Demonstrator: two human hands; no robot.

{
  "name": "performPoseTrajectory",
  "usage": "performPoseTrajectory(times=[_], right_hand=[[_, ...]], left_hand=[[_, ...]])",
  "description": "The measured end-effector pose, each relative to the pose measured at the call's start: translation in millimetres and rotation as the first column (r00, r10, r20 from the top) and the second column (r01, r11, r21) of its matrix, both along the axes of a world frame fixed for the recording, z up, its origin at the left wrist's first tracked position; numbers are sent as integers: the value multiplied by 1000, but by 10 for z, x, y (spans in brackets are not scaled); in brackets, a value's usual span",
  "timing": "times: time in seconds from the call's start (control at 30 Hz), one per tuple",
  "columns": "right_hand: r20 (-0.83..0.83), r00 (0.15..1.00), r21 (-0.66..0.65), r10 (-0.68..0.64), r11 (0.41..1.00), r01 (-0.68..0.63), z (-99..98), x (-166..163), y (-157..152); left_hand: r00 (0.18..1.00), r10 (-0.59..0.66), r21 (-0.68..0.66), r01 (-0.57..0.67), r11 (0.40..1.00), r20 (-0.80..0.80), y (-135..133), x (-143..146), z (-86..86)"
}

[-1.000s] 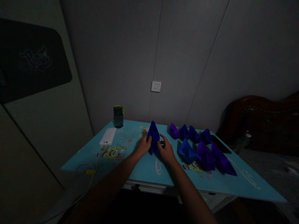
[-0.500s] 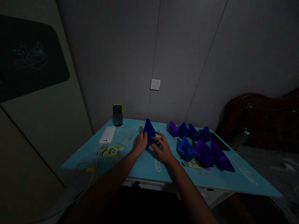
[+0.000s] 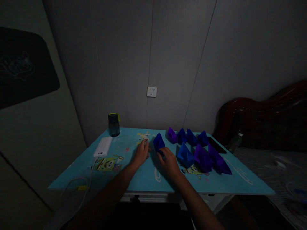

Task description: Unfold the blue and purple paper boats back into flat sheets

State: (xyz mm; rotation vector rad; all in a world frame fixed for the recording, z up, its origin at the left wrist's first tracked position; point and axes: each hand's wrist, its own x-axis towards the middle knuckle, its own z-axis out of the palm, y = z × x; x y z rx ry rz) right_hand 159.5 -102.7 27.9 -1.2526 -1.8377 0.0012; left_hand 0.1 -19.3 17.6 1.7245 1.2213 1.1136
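A dark blue folded paper boat (image 3: 158,142) stands on the light blue table (image 3: 134,175), left of the other boats. My right hand (image 3: 169,160) reaches it from the near side, and its fingertips pinch the boat's lower edge. My left hand (image 3: 141,152) lies on the table just left of the boat, fingers stretched and apart from the paper. The room is dim, so the finger detail is faint.
Several blue and purple paper boats (image 3: 201,156) stand in two rows to the right. A dark phone (image 3: 216,144) lies behind them. At the left are a bottle (image 3: 114,124), a white power bank (image 3: 103,147) and its cable (image 3: 79,188). A bed headboard (image 3: 259,121) stands at the right.
The blue boat has come down from upright between both hands and shifted right toward the rows. My left hand has let go of it and now rests on the table.
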Motion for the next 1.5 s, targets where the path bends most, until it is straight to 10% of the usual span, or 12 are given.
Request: performPoseTrajectory(times=[0.3, 0.9, 1.23, 1.5], right_hand=[[253, 947, 10, -196, 980, 200, -141, 352, -612], [461, 809, -66, -364, 895, 440, -99, 380, -666], [343, 844, 217, -413, 909, 357, -160, 878, -1377], [353, 757, 145, -550, 831, 536, -61, 1073, -1337]], left_hand=[[972, -121, 223, 166, 961, -202, -56, 25, -9], [917, -164, 400, 312, 862, -363, -96, 15, -38], [762, -357, 258, 554, 792, -540, -774, 413, 287], [790, -332, 150, 464, 873, -515, -783, 651, -118]])
